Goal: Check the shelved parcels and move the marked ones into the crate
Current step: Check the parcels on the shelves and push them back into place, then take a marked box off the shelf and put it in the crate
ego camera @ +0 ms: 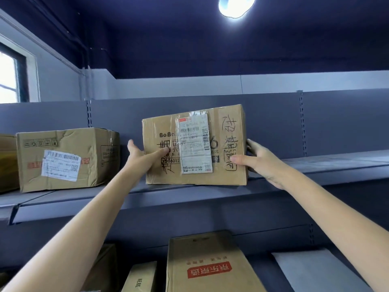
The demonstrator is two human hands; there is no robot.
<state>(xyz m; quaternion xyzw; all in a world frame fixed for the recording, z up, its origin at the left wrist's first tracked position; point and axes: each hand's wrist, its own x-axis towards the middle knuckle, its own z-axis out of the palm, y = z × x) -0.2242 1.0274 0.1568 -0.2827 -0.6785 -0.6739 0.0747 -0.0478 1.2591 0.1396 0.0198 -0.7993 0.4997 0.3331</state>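
Both hands on the brown cardboard parcel w/ black handwritten marks (194, 146), standing at the front edge of the grey metal upper shelf (315, 165). Left hand (143, 158) and right hand (260, 160) clamp its sides, thumbs across the front. Best lift level, pull straight out. Creased brown carton w/ white label (67, 159) sits near, toward the shelf's left end; more cartons on the shelf below. Crate not in view.

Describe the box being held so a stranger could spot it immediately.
Look at the upper grey shelf. Two cardboard boxes stand there; take the right one, the marked box, gripped at each side by the left hand and right hand. Unlike the crumpled box to its left, it bears large black handwriting.
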